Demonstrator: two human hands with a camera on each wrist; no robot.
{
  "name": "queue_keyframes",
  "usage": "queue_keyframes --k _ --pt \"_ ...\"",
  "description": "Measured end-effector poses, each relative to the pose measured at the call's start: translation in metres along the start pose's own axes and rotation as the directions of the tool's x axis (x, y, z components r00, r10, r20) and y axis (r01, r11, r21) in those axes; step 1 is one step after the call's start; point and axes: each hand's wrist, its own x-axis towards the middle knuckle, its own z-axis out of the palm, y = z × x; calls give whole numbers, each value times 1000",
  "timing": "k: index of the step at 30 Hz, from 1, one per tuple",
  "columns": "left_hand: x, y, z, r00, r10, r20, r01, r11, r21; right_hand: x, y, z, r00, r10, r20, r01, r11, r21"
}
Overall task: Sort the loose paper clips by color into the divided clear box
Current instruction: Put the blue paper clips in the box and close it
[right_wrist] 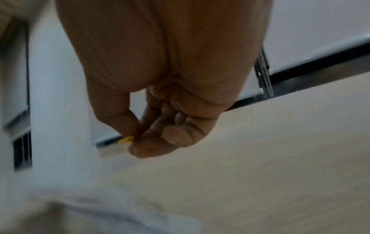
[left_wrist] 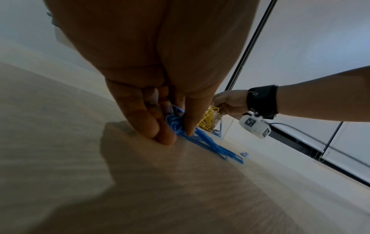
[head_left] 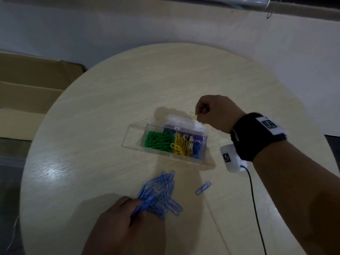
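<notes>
The divided clear box [head_left: 203, 144] sits mid-table with green clips [head_left: 159, 139], yellow clips [head_left: 181, 144] and a few blue clips [head_left: 196, 150] in separate compartments. Just behind the box's far right corner, my right hand [head_left: 197, 113] pinches one yellow clip [head_left: 193, 115] between thumb and forefinger; the right wrist view shows its tip [right_wrist: 126, 140]. A loose pile of blue clips [head_left: 161, 192] lies near the front edge. My left hand [head_left: 137, 208] grips a bunch from the pile's near end [left_wrist: 180, 126]. One single blue clip [head_left: 203, 188] lies apart, to the right.
The table [head_left: 92, 126] is round and pale wood. An open cardboard box [head_left: 33, 85] stands off its left edge. A black cable [head_left: 255, 208] trails from the white wrist camera [head_left: 231, 159] across the table's right side. The clear lid [head_left: 136, 133] lies open to the box's left.
</notes>
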Motion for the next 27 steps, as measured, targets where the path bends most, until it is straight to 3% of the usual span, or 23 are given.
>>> queue_keyframes --k 5,11,17,20,23,27 --pt "-5 10 -2 999 -15 -40 16 999 32 -50 -26 22 998 10 -59 -9 1000 21" --pt "-6 1 -2 1000 4 -4 -4 1000 20 -70 -30 63 962 -36 -272 25 999 -43" --pt "-5 2 -4 1000 19 -23 -19 1000 -13 -76 -35 83 958 -102 -267 88 994 -62" --pt "-6 1 -4 999 40 -28 -41 999 -21 -68 -32 84 938 -43 -344 21 997 -68" --pt "-5 0 -4 998 50 -31 -50 999 -11 -62 -31 81 937 101 -335 -99 995 22" --pt "-8 6 -11 998 55 -18 -55 998 10 -63 -29 76 906 128 -404 -77 987 141"
